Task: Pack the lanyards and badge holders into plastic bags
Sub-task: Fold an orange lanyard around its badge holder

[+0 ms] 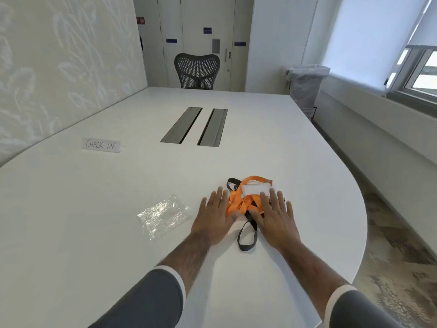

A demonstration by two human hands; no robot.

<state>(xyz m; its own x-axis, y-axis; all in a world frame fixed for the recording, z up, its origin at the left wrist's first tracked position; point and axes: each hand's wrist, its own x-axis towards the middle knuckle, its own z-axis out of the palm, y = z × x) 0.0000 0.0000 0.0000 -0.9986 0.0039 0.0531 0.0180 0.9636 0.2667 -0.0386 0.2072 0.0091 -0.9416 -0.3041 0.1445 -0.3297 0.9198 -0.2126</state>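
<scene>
At the left of the frame, flat on the broad white bench [71, 233], a white paper sign [101, 145] lettered CHECK-IN. Lower and nearer the middle, a crumpled clear plastic bag [164, 215], lying flat on the bench, mouth not discernible, just beside the left hand [214, 218] but apart from it. Left hand laid palm down, fingers [220, 194] straight and spread, grasping nothing, thumb side touching the tangle. Between the two hands, at lower centre, the task's things in one heap: an orange fabric lanyard [238, 202] bunched in loops, a dark grey lanyard [247, 237] trailing a loop toward the bottom of the frame, and a clear rectangular badge holder [253, 190] on top at the far side. Right of that, the right hand [275, 218], likewise flat and released, fingers straight, resting over the heap's right edge and reaching the badge holder. Seemingly nothing in the bag yet, so judged as the very start: gathering or steadying the heap before sorting. For the next move, probably: teasing one lanyard free of the other without dragging both, pairing it with a holder, then pinching the bag's mouth apart. Thin film, apt to cling and to slide on the smooth bench. Number of holders in the heap: impossible to tell.
</scene>
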